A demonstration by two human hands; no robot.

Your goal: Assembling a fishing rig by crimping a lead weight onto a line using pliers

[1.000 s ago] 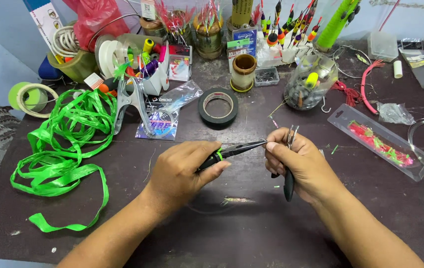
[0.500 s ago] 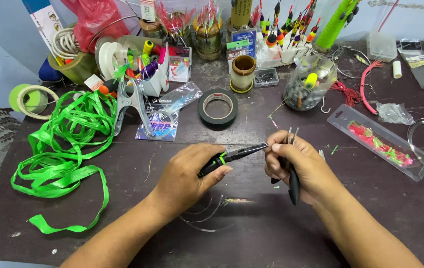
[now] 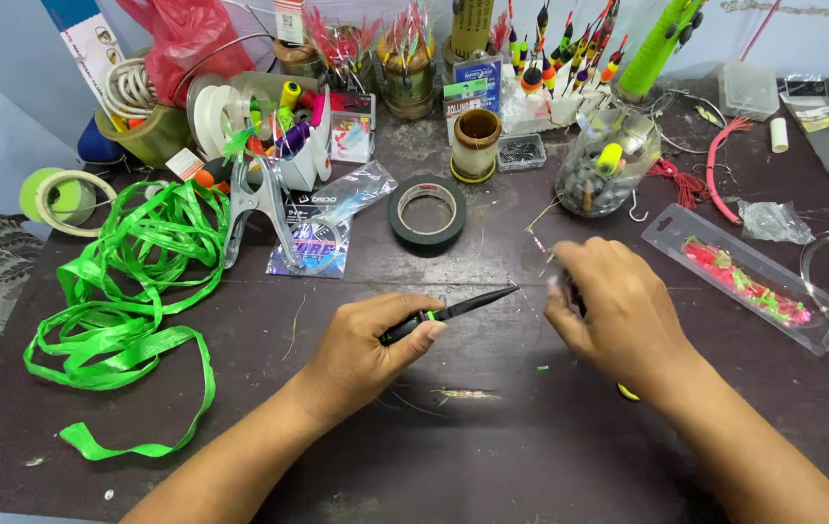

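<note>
My left hand grips a slim black tool with a green band, its pointed tip aimed right toward my other hand. My right hand is closed around a dark-handled pair of pliers, mostly hidden under the fingers; a small yellow bit shows below the wrist. A thin, nearly invisible line seems to run between the two hands. Both hands hover over the dark table.
A heap of green plastic ribbon lies at the left. A black tape roll, a glass jar of weights, a clear packet of pink lures, fishing floats and containers crowd the back edge.
My right hand has turned over and shifted slightly right, so the pliers' jaws that stuck up are now hidden. The left hand's tool has tilted a little, tip further right.
</note>
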